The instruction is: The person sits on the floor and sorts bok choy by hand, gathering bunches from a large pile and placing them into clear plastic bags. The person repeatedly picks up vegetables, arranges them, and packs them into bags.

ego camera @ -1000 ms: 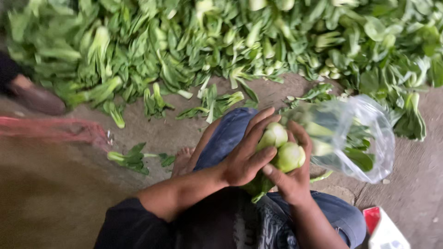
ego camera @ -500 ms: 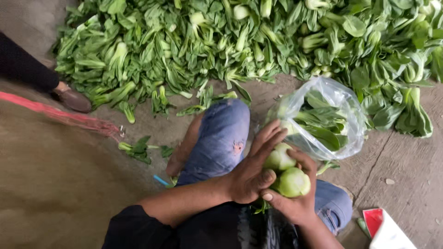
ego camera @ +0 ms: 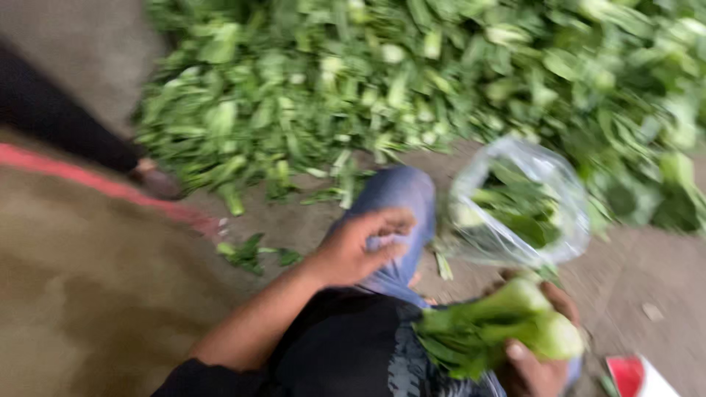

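My right hand (ego camera: 540,360) grips a bunch of green bok choy (ego camera: 500,327) low at the right, stems pointing right and leaves toward my lap. My left hand (ego camera: 360,246) has come off the bunch and hovers above my blue-jeaned knee (ego camera: 397,195), fingers loosely spread and holding nothing. A clear plastic bag (ego camera: 518,206) with several greens inside stands open just beyond my right hand. The frame is blurred by motion.
A big heap of loose bok choy (ego camera: 382,81) covers the concrete floor ahead. Another person's dark-sleeved limb and shoe (ego camera: 158,180) reach in at the left beside a red stripe (ego camera: 103,187). A few stray leaves (ego camera: 250,254) lie nearby. A red and white box (ego camera: 640,375) sits at the bottom right.
Both hands held the bok choy together before. Now my left hand has let go and moved left over my knee, while my right hand has carried the bunch down to the right.
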Demonstrator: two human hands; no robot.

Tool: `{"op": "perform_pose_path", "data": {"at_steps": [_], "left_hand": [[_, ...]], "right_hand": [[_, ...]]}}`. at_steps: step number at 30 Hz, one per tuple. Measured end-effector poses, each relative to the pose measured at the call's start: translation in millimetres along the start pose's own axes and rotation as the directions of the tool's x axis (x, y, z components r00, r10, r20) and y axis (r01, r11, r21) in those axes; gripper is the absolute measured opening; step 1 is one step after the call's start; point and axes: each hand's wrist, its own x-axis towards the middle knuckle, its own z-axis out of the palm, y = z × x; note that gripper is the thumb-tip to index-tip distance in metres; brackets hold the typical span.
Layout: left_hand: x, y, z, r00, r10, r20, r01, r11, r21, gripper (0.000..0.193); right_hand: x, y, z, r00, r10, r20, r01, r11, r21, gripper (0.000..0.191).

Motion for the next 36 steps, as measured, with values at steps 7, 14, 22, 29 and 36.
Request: {"op": "perform_pose_path", "data": {"at_steps": [7, 14, 22, 29, 36], "left_hand": [[-41.8, 81.6, -124.5, 0.700, 0.439, -0.564, -0.530, 0.848, 0.003, 0.042], [-84.9, 240.7, -246.8, 0.559, 0.365, -0.745, -0.036, 0.908, 0.418, 0.031], [-122.2, 218.8, -273.9, 0.627, 0.447, -0.638, 0.103, 0.765, 0.636, 0.029], [-58.1, 124.4, -220.3, 0.889, 0.086, -0.450, 0.136, 0.889, 0.438, 0.043], [11.5, -87.7, -116.4, 0.977, -0.200, 0.071, 0.183, 0.964, 0.194, 0.049]], "right_hand": [[28.7, 45.3, -120.5, 0.992, 0.012, 0.128, 0.018, 0.972, -0.234, 0.079], [45.7, 100.5, -168.5, 0.995, 0.015, 0.098, 0.003, 0.983, -0.181, 0.071], [68.5, 116.1, -162.3, 0.998, 0.037, 0.060, -0.023, 0.977, -0.212, 0.072], [50.0, 77.6, -132.0, 0.993, 0.115, 0.006, -0.111, 0.968, -0.226, 0.073], [52.5, 39.0, -69.8, 0.977, 0.193, 0.092, -0.164, 0.953, -0.253, 0.088]]}}
